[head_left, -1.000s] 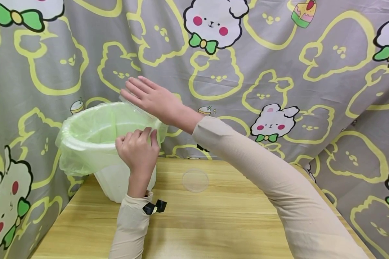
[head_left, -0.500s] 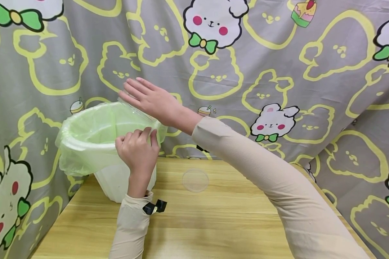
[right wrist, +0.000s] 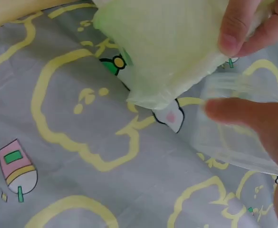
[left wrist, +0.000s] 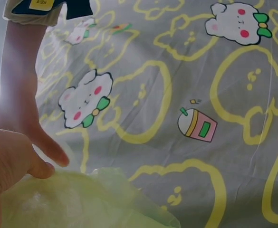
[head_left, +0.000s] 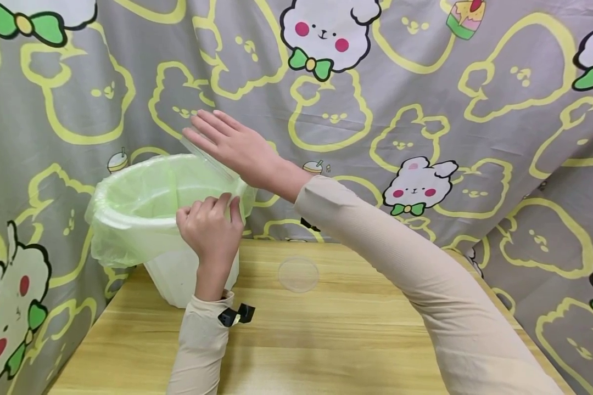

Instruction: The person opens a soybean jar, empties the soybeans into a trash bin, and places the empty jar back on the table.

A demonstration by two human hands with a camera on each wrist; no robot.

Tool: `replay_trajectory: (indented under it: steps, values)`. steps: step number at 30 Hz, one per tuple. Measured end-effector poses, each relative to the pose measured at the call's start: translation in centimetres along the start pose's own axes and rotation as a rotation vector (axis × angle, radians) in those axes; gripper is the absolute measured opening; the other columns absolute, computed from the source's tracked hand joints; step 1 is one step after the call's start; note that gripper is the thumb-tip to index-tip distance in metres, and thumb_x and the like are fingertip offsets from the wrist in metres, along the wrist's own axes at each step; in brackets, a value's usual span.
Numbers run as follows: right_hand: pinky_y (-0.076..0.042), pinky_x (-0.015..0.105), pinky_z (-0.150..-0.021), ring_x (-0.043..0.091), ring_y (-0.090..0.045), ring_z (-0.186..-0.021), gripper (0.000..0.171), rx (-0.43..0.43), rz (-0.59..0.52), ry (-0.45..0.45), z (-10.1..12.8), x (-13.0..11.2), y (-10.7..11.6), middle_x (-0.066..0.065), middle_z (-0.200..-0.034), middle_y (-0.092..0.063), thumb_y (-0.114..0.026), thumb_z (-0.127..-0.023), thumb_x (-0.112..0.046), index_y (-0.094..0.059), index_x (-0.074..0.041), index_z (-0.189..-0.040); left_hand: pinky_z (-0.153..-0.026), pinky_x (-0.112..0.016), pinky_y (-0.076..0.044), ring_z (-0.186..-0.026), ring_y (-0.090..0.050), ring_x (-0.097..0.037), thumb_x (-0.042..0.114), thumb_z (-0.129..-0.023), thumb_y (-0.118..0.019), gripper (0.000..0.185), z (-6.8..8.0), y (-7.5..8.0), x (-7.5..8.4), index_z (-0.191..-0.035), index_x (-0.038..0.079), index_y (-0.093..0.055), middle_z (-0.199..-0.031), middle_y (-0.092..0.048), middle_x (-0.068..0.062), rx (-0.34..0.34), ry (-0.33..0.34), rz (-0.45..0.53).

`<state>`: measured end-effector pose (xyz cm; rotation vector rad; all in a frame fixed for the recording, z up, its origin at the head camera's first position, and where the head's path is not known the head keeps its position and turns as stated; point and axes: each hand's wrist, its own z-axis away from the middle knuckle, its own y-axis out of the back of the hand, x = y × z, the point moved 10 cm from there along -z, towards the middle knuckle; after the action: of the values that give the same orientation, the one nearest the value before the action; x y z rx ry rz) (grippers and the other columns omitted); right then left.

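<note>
My left hand [head_left: 210,227] grips the near right rim of a white trash can [head_left: 188,274], fingers over the edge and the green bag lining it. In the right wrist view its thumb and finger pinch the green trash bag [right wrist: 162,52]. Above the far right rim, my right hand [head_left: 239,148] holds a clear plastic container [right wrist: 234,137], tilted over the opening. Its thumb lies along the container's side, while the other fingers look extended in the head view. What the container holds cannot be made out.
A clear round lid [head_left: 298,274] lies on the wooden table [head_left: 326,340], right of the trash can. A grey cartoon-printed curtain [head_left: 336,120] hangs behind and at both sides. A black strap-on device [head_left: 237,315] sits on my left wrist.
The right hand has lifted very slightly with the container, still tilted. My left hand keeps its grip on the rim, and the trash can and lid have stayed put.
</note>
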<state>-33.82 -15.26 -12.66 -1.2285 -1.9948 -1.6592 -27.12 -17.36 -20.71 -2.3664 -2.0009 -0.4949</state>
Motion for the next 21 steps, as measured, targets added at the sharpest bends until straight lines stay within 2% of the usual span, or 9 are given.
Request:
replay_trajectory:
  steps: [3, 10, 13, 21]
  values:
    - [-0.008, 0.038, -0.130, 0.026, -0.016, -0.160, 0.077, 0.009, -0.018, 0.020, 0.0, -0.1, 0.1, 0.011, -0.170, -0.023, -0.045, -0.092, 0.010, -0.023, -0.011, -0.163, -0.075, -0.048, -0.039, -0.069, -0.068, -0.034, 0.024, -0.092, -0.070, 0.020, 0.0, 0.0, 0.0, -0.094, 0.009, -0.082, -0.081, -0.078, -0.012, -0.004, 0.001, -0.002]
    - [-0.007, 0.038, -0.130, 0.026, -0.015, -0.160, 0.079, 0.037, -0.044, 0.020, 0.3, -0.1, 0.4, 0.011, -0.170, -0.023, -0.036, -0.089, 0.015, -0.023, -0.011, -0.163, -0.075, -0.048, -0.040, -0.070, -0.068, -0.034, 0.025, -0.092, -0.070, 0.021, 0.1, -0.1, 0.1, -0.094, 0.009, -0.082, -0.082, -0.078, -0.012, -0.009, 0.002, -0.009]
    - [-0.006, 0.037, -0.130, 0.027, -0.015, -0.160, 0.081, 0.018, -0.087, 0.030, 0.4, -0.3, 0.3, 0.011, -0.170, -0.023, -0.042, -0.088, 0.015, -0.024, -0.011, -0.163, -0.075, -0.048, -0.040, -0.070, -0.068, -0.034, 0.026, -0.093, -0.069, 0.022, 0.0, -0.1, 0.1, -0.095, 0.008, -0.082, -0.082, -0.078, -0.012, -0.011, 0.003, -0.013]
    - [-0.006, 0.037, -0.130, 0.026, -0.015, -0.160, 0.080, 0.029, -0.063, 0.004, 1.0, -0.1, 0.2, 0.011, -0.170, -0.023, -0.040, -0.089, 0.015, -0.023, -0.012, -0.163, -0.076, -0.048, -0.040, -0.070, -0.068, -0.034, 0.026, -0.093, -0.069, 0.022, 0.0, -0.1, 0.1, -0.095, 0.009, -0.082, -0.082, -0.078, -0.012, -0.015, 0.008, -0.018]
